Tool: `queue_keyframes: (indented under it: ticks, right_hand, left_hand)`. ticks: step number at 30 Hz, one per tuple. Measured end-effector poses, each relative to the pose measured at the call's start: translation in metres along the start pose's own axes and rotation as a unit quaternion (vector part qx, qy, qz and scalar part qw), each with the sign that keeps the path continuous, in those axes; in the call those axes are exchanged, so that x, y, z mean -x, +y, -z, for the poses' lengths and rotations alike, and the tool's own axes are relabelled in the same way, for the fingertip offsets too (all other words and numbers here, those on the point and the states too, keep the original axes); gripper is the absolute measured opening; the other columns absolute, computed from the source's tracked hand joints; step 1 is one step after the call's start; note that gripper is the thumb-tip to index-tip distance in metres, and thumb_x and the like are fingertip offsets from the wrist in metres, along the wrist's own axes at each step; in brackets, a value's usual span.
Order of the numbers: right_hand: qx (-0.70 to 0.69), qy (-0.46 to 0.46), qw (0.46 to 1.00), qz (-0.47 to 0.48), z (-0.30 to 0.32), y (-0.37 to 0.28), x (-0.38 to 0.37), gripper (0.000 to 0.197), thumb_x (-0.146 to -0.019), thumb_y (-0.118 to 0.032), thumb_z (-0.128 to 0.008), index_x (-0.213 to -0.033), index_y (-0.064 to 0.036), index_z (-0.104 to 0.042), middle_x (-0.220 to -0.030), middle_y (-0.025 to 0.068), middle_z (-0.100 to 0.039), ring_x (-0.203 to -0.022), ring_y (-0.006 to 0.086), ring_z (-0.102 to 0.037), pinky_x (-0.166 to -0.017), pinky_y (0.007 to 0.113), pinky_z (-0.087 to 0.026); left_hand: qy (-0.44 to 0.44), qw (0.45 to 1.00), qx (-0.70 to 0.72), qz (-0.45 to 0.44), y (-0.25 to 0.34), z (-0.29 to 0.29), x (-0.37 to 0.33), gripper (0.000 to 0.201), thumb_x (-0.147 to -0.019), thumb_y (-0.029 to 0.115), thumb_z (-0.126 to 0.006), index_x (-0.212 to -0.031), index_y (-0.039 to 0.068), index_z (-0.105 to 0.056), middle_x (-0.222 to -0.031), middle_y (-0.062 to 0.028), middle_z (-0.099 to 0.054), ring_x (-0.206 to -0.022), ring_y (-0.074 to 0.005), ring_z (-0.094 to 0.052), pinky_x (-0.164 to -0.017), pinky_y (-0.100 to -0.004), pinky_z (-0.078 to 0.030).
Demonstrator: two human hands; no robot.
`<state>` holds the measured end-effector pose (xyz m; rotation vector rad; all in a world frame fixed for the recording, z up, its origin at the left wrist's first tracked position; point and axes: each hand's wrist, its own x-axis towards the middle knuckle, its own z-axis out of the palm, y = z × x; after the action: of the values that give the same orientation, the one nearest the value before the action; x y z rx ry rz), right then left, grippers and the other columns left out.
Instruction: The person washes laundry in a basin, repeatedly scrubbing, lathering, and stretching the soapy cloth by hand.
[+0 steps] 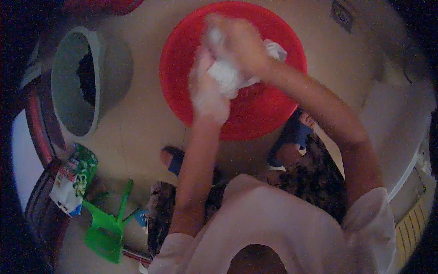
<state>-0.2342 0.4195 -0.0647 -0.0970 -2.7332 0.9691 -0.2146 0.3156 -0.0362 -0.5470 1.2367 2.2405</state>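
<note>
A round red basin (242,123) stands on the floor in front of my feet. Over it, both hands are bunched around a wet-looking white cloth (224,77). My left hand (206,93) is closed along the cloth's near left side. Closed over the top is my right hand (244,45), blurred by motion, so its fingers do not show sharply. A loose end of the cloth sticks out to the right, beneath my right wrist. What lies between the palms is hidden.
At the left stands a pale green bucket (107,82) with dark stuff inside. A green and white package (75,180) and a bright green dustpan (105,230) are at the lower left. A floor drain (341,17) is at the far right. Blue slippers (285,141) are on my feet.
</note>
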Motion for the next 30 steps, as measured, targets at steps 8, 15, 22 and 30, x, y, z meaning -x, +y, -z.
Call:
queue_keyframes:
  ticks: [8,15,22,30]
  right_hand:
    - [-0.382,-0.199,0.9,-0.059,0.069,0.008,-0.024,0.031,-0.076,-0.036,-0.059,-0.074,-0.0057,-0.055,-0.067,-0.0004,-0.051,-0.063,0.0071,-0.05,-0.057,0.023,-0.041]
    - [-0.333,-0.292,0.897,0.011,0.08,0.01,-0.023,0.031,-0.072,-0.033,-0.061,-0.085,-0.0062,-0.054,-0.073,0.0011,-0.053,-0.067,0.0101,-0.05,-0.058,0.023,-0.041]
    - [-0.358,-0.231,0.894,-0.14,0.088,0.064,0.008,0.032,-0.072,-0.031,-0.061,-0.091,-0.0057,-0.055,-0.085,0.0039,-0.056,-0.08,0.0143,-0.053,-0.068,0.028,-0.044]
    - [-0.434,-0.152,0.869,-0.184,0.125,0.021,-0.015,0.044,-0.076,-0.025,-0.059,-0.113,-0.0069,-0.044,-0.104,0.0057,-0.05,-0.096,0.0162,-0.048,-0.084,0.027,-0.038]
  left_hand:
    - [-0.205,0.767,-0.529,-0.298,0.053,0.015,-0.009,0.036,-0.076,0.034,-0.057,-0.092,0.002,-0.053,-0.079,-0.0059,-0.055,-0.072,-0.0155,-0.052,-0.067,-0.0281,-0.042]
    - [-0.17,0.877,-0.406,-0.19,0.085,0.001,0.009,0.026,-0.077,0.019,-0.059,-0.094,0.0,-0.055,-0.097,-0.0091,-0.056,-0.09,-0.0175,-0.053,-0.082,-0.0309,-0.04]
    - [-0.084,0.968,-0.11,-0.209,0.121,0.011,0.006,0.025,-0.079,0.013,-0.054,-0.099,0.0,-0.05,-0.096,-0.0069,-0.054,-0.09,-0.0162,-0.051,-0.081,-0.0295,-0.04]
    - [-0.006,0.921,-0.265,-0.286,0.109,0.024,-0.009,0.027,-0.082,0.014,-0.051,-0.106,0.002,-0.046,-0.095,-0.0069,-0.053,-0.088,-0.0126,-0.05,-0.08,-0.028,-0.04]
